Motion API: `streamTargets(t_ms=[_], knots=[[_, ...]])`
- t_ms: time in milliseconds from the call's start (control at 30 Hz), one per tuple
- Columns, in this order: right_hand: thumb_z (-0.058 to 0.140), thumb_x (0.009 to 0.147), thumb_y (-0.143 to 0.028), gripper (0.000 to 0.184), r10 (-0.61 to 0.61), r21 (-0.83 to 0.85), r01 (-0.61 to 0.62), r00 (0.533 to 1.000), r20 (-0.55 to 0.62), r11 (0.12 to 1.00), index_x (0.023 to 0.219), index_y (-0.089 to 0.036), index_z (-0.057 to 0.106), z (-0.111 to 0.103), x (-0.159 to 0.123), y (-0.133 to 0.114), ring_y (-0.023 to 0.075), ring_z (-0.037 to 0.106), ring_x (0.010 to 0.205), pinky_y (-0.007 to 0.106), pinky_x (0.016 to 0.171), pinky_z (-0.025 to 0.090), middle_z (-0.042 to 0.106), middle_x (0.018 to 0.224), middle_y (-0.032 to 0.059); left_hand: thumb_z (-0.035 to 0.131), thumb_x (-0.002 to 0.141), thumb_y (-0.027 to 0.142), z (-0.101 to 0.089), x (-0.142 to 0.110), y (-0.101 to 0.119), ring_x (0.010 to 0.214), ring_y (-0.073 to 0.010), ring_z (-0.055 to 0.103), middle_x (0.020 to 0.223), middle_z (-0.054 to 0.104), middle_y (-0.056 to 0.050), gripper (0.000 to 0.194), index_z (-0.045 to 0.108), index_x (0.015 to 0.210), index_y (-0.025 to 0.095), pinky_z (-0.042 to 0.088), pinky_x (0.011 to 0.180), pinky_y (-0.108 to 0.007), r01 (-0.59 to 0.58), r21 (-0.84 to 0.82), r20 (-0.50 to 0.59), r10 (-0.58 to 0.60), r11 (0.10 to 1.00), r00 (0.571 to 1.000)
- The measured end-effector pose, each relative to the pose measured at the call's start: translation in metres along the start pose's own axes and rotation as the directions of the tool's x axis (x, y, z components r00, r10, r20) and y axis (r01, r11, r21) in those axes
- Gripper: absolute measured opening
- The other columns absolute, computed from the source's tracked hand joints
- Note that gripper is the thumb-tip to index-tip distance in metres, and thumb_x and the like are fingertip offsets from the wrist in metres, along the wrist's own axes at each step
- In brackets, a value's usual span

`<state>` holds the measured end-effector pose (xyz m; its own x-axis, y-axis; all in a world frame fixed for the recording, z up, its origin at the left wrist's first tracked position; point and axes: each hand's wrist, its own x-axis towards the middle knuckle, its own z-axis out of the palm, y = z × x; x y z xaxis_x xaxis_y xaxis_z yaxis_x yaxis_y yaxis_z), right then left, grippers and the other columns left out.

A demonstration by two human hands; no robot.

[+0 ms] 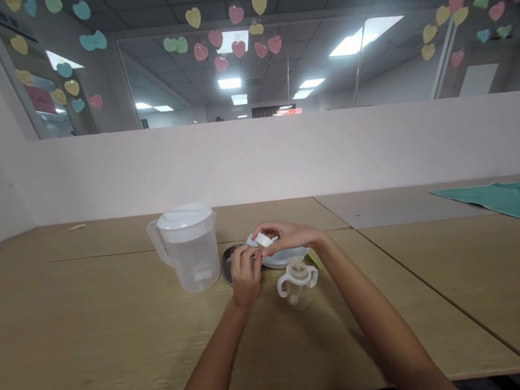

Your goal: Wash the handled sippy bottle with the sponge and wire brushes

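My left hand and my right hand meet above the table, both pinched on a small white cap-like part. Just below them a white plate lies on the table, with a dark metal bowl at its left edge. A clear baby cup with two white handles stands upright in front of the plate, close under my right wrist. A clear plastic pitcher with a white lid stands to the left of my left hand.
The wooden table runs wide to both sides. A teal cloth lies at the far right. A low white partition wall with glass above it closes off the back. A small green item peeks out beside the plate.
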<state>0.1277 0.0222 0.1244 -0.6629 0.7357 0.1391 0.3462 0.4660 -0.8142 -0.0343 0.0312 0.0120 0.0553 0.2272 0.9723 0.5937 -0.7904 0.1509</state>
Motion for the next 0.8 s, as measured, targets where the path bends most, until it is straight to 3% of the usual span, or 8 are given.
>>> streamTargets(t_ms=[100,200,267,367,600,800], knots=[[0.073,0.064,-0.039,0.047,0.006,-0.085,-0.016,0.994,-0.109,0.996,0.104,-0.021,0.054,0.005,0.005,0.002,0.0097,0.051,0.066,0.02,0.054,0.044,0.052,0.08,-0.0037,0.043,0.088,0.022,0.003,0.001,-0.003,0.088,-0.014,0.055,0.094,0.058,-0.006,0.017,0.051,0.103,0.017,0.046,0.079,-0.027,0.132,0.028,0.031,-0.133,0.991,0.991],[0.069,0.066,-0.038,0.038,0.039,-0.216,-0.092,0.97,-0.239,0.972,0.096,-0.021,0.053,0.017,0.009,-0.003,0.0089,0.048,0.058,0.02,0.048,0.039,0.052,0.08,-0.0035,0.037,0.089,0.021,0.006,0.0,-0.011,0.089,-0.0161,0.054,0.097,0.058,-0.008,0.026,0.05,0.111,0.016,0.045,0.079,-0.028,0.146,0.109,0.061,-0.153,0.983,0.986],[0.069,0.065,-0.033,0.033,-0.004,-0.383,-0.145,0.932,-0.364,0.912,0.09,-0.02,0.052,0.026,0.01,-0.01,0.0105,0.05,0.062,0.021,0.052,0.038,0.053,0.081,-0.0022,0.035,0.088,0.018,0.008,0.0,-0.016,0.089,-0.0173,0.053,0.097,0.057,-0.008,0.028,0.052,0.11,0.016,0.044,0.079,-0.029,0.105,0.149,0.09,-0.119,0.983,0.989],[0.07,0.063,-0.027,0.032,-0.107,-0.61,-0.251,0.866,-0.489,0.752,0.089,-0.019,0.053,0.037,0.009,-0.022,0.0151,0.052,0.076,0.023,0.061,0.037,0.055,0.087,0.0018,0.035,0.084,0.013,0.009,0.001,-0.022,0.088,-0.0179,0.051,0.093,0.056,-0.008,0.029,0.057,0.104,0.016,0.044,0.079,-0.029,0.047,0.165,0.126,-0.068,0.985,0.99],[0.059,0.072,-0.02,0.028,-0.066,-0.765,-0.389,0.871,-0.487,0.513,0.099,-0.02,0.053,0.054,0.005,-0.038,0.018,0.056,0.077,0.024,0.059,0.034,0.054,0.098,0.0075,0.041,0.081,0.016,0.011,0.008,-0.037,0.085,-0.0171,0.051,0.09,0.056,-0.009,0.023,0.061,0.093,0.017,0.046,0.077,-0.03,-0.076,0.113,0.19,0.054,0.991,0.98],[0.055,0.075,-0.017,0.025,-0.06,-0.804,-0.396,0.882,-0.467,0.443,0.1,-0.021,0.053,0.06,0.006,-0.036,0.0184,0.057,0.071,0.026,0.056,0.033,0.054,0.098,0.0085,0.041,0.083,0.02,0.015,0.003,-0.042,0.08,-0.0165,0.051,0.087,0.057,-0.01,0.021,0.062,0.085,0.017,0.047,0.072,-0.029,-0.116,0.121,0.123,0.101,0.986,0.987]])
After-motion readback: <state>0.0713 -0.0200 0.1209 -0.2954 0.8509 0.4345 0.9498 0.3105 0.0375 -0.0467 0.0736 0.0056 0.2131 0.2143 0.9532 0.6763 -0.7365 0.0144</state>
